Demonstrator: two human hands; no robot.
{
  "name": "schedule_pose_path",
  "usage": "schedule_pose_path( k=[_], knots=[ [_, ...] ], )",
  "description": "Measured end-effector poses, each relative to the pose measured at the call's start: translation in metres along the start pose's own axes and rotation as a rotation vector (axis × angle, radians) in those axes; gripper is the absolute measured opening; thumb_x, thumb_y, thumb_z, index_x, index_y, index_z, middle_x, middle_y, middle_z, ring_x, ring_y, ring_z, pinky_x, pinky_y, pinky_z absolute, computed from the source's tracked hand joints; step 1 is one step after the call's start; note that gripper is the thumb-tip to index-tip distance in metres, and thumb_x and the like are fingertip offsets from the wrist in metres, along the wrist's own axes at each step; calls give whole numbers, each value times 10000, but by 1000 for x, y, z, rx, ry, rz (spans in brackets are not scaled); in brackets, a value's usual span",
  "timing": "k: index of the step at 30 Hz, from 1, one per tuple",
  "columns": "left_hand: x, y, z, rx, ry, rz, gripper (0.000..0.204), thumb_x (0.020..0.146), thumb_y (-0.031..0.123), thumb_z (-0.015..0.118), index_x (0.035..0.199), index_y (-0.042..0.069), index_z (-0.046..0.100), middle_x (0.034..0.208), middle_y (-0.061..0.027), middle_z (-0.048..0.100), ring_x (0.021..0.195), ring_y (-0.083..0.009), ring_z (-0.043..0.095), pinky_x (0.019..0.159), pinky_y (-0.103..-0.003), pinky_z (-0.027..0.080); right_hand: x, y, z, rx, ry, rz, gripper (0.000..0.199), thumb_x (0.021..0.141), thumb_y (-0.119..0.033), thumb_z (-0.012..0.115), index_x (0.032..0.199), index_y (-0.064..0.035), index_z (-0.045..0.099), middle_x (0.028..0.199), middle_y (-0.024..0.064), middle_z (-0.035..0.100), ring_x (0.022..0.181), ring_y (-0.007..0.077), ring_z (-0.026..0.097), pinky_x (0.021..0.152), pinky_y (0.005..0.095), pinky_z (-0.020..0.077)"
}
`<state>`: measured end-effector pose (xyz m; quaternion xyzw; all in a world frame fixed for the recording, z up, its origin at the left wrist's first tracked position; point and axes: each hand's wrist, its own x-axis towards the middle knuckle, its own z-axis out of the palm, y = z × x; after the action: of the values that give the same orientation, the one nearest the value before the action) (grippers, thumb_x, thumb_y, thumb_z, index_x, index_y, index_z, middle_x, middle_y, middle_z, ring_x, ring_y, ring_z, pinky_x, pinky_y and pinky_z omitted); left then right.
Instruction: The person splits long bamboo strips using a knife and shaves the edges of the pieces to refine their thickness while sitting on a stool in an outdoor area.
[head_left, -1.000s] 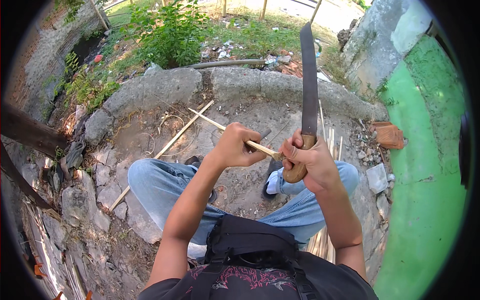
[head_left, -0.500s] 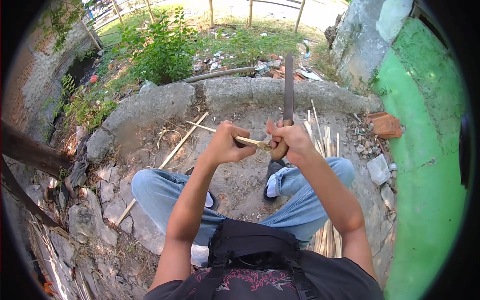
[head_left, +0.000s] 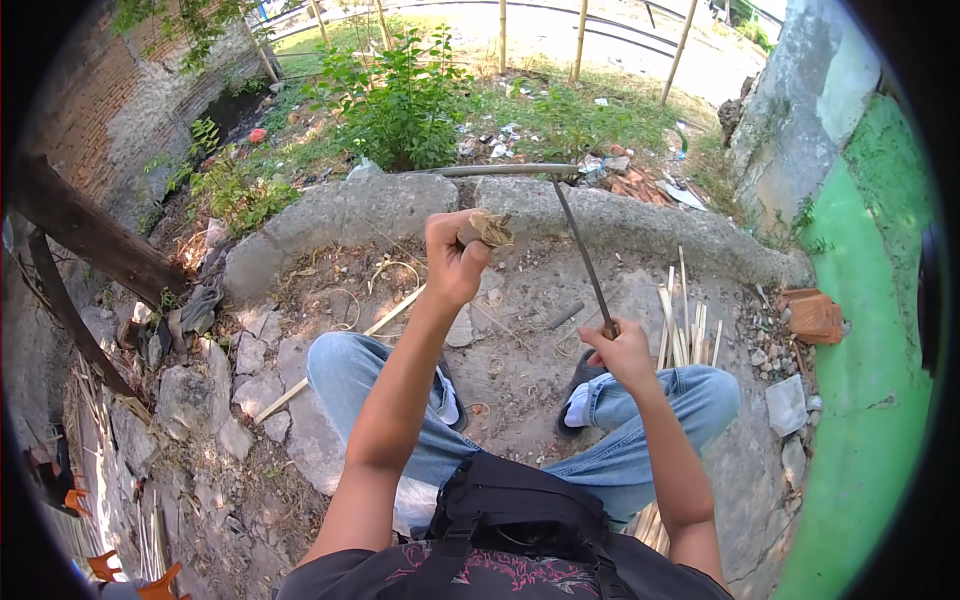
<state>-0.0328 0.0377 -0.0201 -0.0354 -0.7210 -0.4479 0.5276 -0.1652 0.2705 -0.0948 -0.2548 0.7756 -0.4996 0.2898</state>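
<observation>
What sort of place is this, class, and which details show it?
Probably an outdoor yard: a leafy green shrub grows beyond a low concrete kerb, and a weathered brick wall stands at the left.

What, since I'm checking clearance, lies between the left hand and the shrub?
Between left hand and shrub, the head view shows the kerb, a pipe along its far edge.

This is an outdoor yard [head_left: 520,410]: leafy shrub [head_left: 400,112], concrete kerb [head_left: 345,220] and, seemingly, brick wall [head_left: 85,105].
</observation>
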Motion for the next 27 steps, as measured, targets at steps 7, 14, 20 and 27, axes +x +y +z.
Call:
schedule_pose_path(
  k=[7,14,20,27],
  knots=[
    [44,44,-15,-126,151,-101,715,798,757,403,550,88,358,462,13,315,398,-89,335,343,-215,258,-2,24,14,38,-20,-123,293,654,-45,799,668,-24,507,628,72,621,507,100,583,443,244,448],
    [77,76,-31,-300,89,-264,734,779,816,266,588,112,347,467,24,274,398,-71,255,341,-212,223,-6,3,20,-162,25,-52,334,705,-105,786,593,-43,477,614,76,627,529,110,600,485,260,458],
    [84,77,-30,-558,-85,-364,725,784,817,259,720,110,406,448,43,285,355,-61,246,325,-188,212,6,31,27,-79,38,-260,332,738,-133,764,593,-45,478,582,56,612,563,106,610,485,247,439],
    [85,57,-30,-658,-156,-251,629,838,725,369,889,101,436,619,-15,426,457,-79,380,428,-206,340,3,16,40,70,2,-213,224,740,-83,740,675,-7,539,604,12,580,551,49,542,494,225,420]
  ],
)
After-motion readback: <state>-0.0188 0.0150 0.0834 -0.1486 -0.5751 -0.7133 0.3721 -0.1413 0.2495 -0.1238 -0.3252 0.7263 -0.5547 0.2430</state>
